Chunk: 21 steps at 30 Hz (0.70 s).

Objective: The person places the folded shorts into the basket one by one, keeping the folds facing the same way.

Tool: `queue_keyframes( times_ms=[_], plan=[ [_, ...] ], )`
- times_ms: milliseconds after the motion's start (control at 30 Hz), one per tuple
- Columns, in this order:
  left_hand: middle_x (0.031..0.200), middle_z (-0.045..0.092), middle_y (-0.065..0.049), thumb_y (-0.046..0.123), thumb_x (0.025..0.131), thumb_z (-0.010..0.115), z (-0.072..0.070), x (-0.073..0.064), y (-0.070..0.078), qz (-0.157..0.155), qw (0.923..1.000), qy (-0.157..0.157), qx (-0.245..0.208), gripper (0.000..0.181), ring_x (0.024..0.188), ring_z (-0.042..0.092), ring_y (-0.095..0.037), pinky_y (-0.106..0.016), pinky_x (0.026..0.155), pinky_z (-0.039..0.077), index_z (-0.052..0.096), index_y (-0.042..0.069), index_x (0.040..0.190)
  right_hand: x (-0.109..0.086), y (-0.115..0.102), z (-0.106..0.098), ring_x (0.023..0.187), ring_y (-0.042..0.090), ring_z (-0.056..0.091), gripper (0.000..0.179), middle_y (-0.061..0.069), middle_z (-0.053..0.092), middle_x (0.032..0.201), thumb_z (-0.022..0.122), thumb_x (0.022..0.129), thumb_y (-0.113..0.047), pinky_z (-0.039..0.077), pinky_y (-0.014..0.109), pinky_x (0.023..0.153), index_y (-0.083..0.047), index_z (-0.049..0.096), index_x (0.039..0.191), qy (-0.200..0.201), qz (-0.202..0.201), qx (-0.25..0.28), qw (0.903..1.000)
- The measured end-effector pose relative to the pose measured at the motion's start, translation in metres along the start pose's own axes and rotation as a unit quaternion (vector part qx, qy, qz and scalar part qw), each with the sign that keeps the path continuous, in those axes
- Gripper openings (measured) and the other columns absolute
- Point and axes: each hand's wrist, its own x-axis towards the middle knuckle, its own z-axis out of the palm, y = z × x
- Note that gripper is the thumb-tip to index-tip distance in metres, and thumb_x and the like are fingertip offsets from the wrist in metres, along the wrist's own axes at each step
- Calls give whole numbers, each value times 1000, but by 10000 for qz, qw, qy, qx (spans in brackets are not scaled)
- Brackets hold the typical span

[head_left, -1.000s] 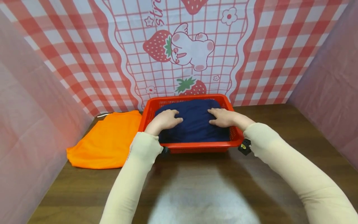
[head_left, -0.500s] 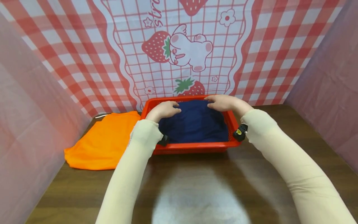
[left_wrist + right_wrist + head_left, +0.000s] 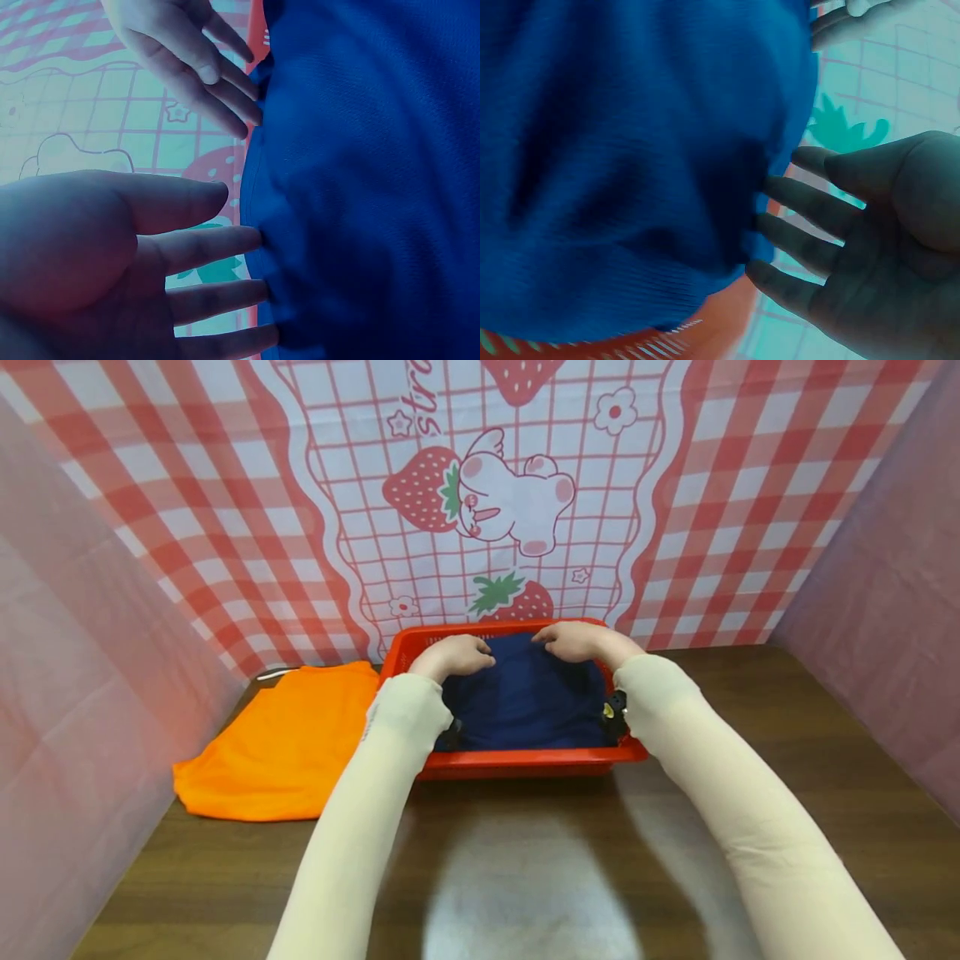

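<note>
A navy-blue cloth (image 3: 525, 710) lies in a shallow red plastic basket (image 3: 532, 758) with slotted walls. My left hand (image 3: 459, 655) is over the far left part of the cloth. In the left wrist view its straight, spread fingertips meet the cloth's far edge, thumb held apart. My right hand (image 3: 576, 642) is over the far right part. The right wrist view shows its fingers extended, tips against the cloth's far border. Neither hand grips the fabric. The basket's left and right walls are partly hidden behind my sleeves.
An orange garment (image 3: 285, 743) lies flat on the wooden table (image 3: 525, 860), left of the basket. A white cord (image 3: 274, 673) shows behind it. Close behind the basket rises a red-and-white strawberry-patterned curtain (image 3: 517, 518). Pink cloth panels (image 3: 90, 635) stand along both sides.
Both hands have moved from the middle of the navy cloth to its far edge. They have also come closer together, the right hand shifting left. The orange garment stays put.
</note>
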Motion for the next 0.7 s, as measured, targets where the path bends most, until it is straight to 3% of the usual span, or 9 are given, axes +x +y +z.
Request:
queue_keyframes(
  times_ms=[267, 367, 400, 500, 600, 633, 700],
  plan=[
    [144, 35, -6, 29, 96, 42, 1, 11, -4, 42, 9989, -287, 378, 45, 134, 28, -24, -39, 110, 21, 41, 12, 138, 7, 5, 7, 127, 37, 34, 42, 23, 39, 137, 37, 93, -5, 23, 48, 106, 2, 42, 134, -161, -158, -83, 9997],
    [143, 37, -5, 32, 94, 44, 4, 23, -11, 87, 9985, -351, 420, 46, 134, 28, -24, -39, 110, 21, 42, 15, 137, 8, 6, 9, 128, 38, 31, 42, 24, 38, 137, 38, 93, -5, 22, 49, 107, 3, 41, 133, -310, -191, -111, 9993],
    [140, 41, -4, 36, 93, 46, 8, 33, -18, 213, 9985, -262, 428, 46, 131, 32, -24, -39, 108, 24, 46, 16, 135, 9, 6, 10, 129, 39, 31, 41, 25, 38, 137, 39, 92, -5, 22, 49, 107, 4, 41, 133, -331, -221, -133, 9991],
    [138, 43, -3, 37, 92, 47, 13, 42, -23, 223, 9977, -308, 564, 46, 129, 35, -24, -38, 107, 27, 47, 17, 133, 10, 7, 13, 129, 39, 31, 41, 25, 39, 136, 41, 93, -7, 23, 49, 106, 5, 42, 132, -365, -267, -103, 9989],
    [138, 43, -4, 35, 93, 46, 14, 38, -22, 154, 9977, -386, 539, 45, 128, 37, -23, -38, 106, 29, 46, 16, 134, 12, 7, 15, 128, 40, 32, 40, 25, 40, 135, 42, 94, -9, 24, 49, 106, 4, 43, 132, -431, -328, -143, 9984],
    [140, 41, -4, 31, 94, 45, 12, 30, -16, 37, 9973, -488, 545, 45, 130, 35, -23, -38, 107, 27, 44, 15, 136, 13, 7, 16, 128, 40, 33, 40, 25, 41, 135, 42, 94, -10, 24, 49, 105, 4, 43, 132, -472, -343, -162, 9982],
    [140, 41, -5, 30, 94, 44, 11, 25, -15, 43, 9977, -474, 493, 44, 130, 36, -22, -38, 107, 27, 44, 14, 135, 13, 6, 15, 127, 40, 33, 40, 25, 42, 135, 41, 94, -10, 24, 49, 105, 4, 43, 131, -534, -344, -231, 9977]
  ],
)
